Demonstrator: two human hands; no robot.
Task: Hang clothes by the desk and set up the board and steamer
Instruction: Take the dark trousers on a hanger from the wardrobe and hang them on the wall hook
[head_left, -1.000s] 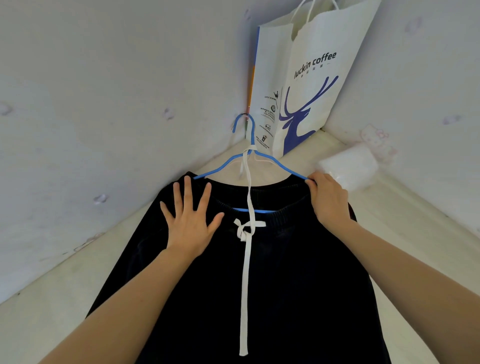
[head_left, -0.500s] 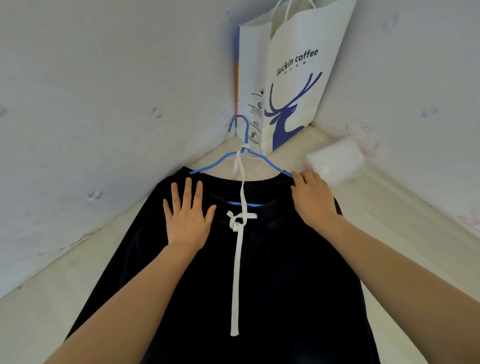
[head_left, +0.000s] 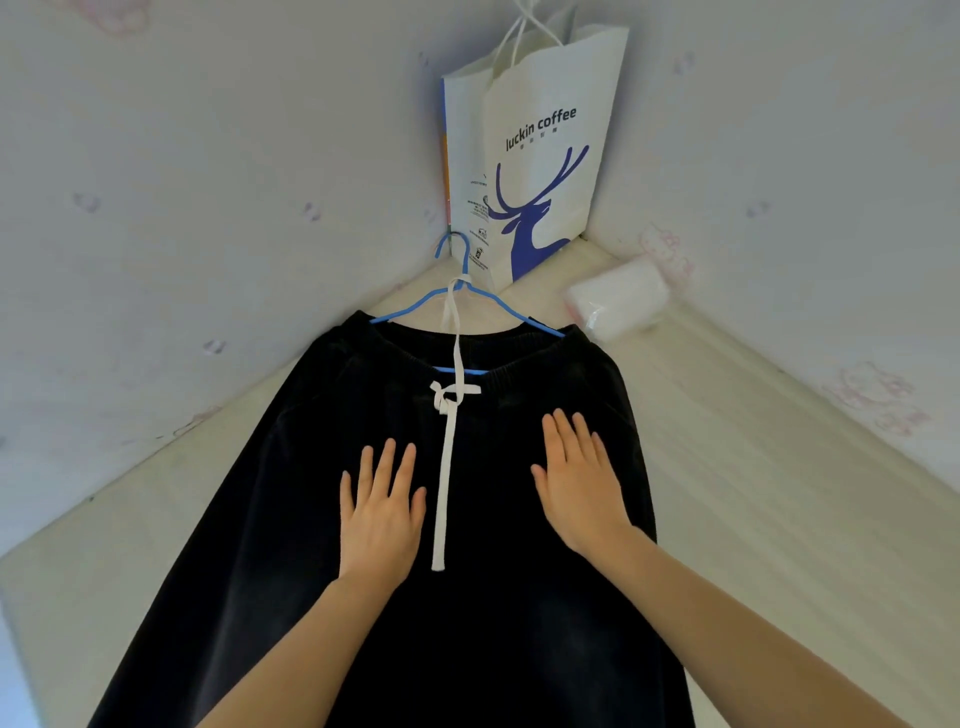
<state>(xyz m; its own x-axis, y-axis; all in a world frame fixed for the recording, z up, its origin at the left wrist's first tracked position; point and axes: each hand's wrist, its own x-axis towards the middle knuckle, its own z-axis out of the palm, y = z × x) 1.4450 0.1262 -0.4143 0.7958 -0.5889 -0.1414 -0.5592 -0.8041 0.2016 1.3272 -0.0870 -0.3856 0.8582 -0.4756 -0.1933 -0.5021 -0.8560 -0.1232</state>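
Observation:
A black garment (head_left: 322, 493) with an elastic waistband lies flat on a pale surface, its waist toward the corner. A blue wire hanger (head_left: 470, 301) sits in the waistband, its hook pointing at the wall corner. A white drawstring (head_left: 445, 467) is looped over the hanger's neck, tied in a knot and runs down the middle of the cloth. My left hand (head_left: 382, 512) lies flat on the fabric left of the string, fingers straight. My right hand (head_left: 579, 480) lies flat on the fabric to the right of it.
A white paper bag (head_left: 540, 156) with a blue deer print stands in the corner of two pale walls. A white plastic-wrapped pack (head_left: 621, 301) lies at the right wall. The pale surface (head_left: 769, 519) extends to the right and left of the garment.
My right hand has let go of the hanger's right end and now lies flat on the cloth. Both hands have slid down from the waistband toward me.

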